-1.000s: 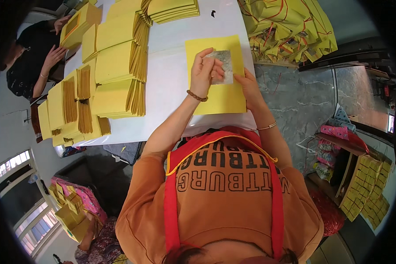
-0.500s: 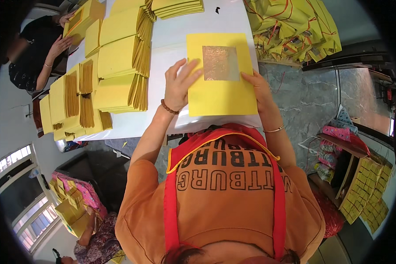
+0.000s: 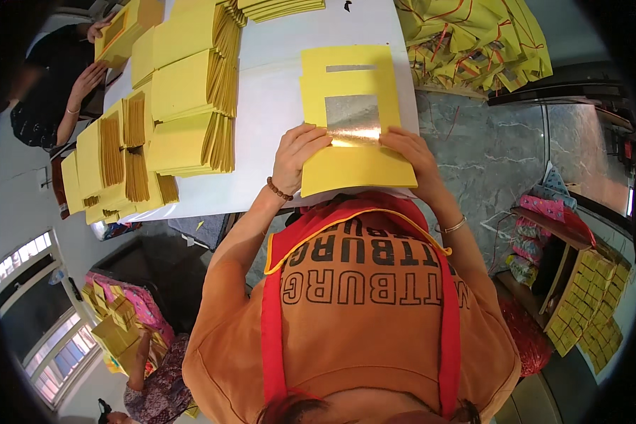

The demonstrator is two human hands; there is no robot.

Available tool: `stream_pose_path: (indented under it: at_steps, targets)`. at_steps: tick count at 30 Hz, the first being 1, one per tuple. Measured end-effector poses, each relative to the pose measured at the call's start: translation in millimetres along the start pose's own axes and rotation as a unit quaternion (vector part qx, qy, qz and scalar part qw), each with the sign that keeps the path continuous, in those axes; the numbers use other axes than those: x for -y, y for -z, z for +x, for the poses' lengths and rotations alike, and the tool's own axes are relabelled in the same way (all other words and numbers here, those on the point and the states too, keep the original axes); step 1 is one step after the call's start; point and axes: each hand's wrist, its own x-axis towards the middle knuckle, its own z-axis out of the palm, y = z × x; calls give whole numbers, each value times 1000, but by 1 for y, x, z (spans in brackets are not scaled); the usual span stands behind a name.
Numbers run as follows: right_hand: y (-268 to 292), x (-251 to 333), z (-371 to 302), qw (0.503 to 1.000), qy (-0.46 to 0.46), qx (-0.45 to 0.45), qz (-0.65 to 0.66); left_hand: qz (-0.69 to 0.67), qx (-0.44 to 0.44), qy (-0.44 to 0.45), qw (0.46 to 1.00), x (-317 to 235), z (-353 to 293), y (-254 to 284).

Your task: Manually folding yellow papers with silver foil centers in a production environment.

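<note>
A flat yellow paper piece (image 3: 358, 168) lies at the near edge of the white table, its near end curving over toward my body. Shiny silver film (image 3: 353, 113) fills the square in its middle. Beyond it another yellow layer (image 3: 381, 60) shows, with a narrow slot across it; whether the two are joined I cannot tell. My left hand (image 3: 297, 155) grips the left edge, fingertips on the paper beside the film. At the right edge my right hand (image 3: 413, 159) does the same, fingers curled on top and thumb hidden.
Stacks of folded yellow paper (image 3: 182, 85) cover the left of the white table (image 3: 265, 92). A heap of yellow bags with red cords (image 3: 473, 42) lies at the far right. One person (image 3: 46, 92) handles a yellow box at far left; another (image 3: 159, 381) sits lower left.
My left hand has come down from its raised, spread pose onto the paper. My right hand has shifted nearer. The paper now bends at its near end, and a slotted layer shows beyond it.
</note>
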Motion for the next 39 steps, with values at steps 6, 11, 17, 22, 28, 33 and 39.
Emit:
stream_pose_path:
  at_steps: [6,11,17,22,28,33,39]
  targets:
    - [-7,-5,7,988,-132,38,70,-41,-6,70,997,-3,5,0]
    - [-25,-9,22,890,-335,-90,295,-71,5,244,967,-5,23,0]
    - [-33,-14,31,933,-313,-116,136,-261,-55,368,891,9,24,-15]
    - [-33,-12,39,925,-344,-125,102,-289,-48,419,860,-1,34,-3]
    - [-34,-12,42,923,-353,-125,88,-291,-69,407,863,-2,37,-7]
    - [-34,-15,41,928,-352,-101,74,-269,-41,400,875,10,28,-13]
    - [-35,-12,47,906,-381,-127,133,-253,-35,410,876,9,33,-10]
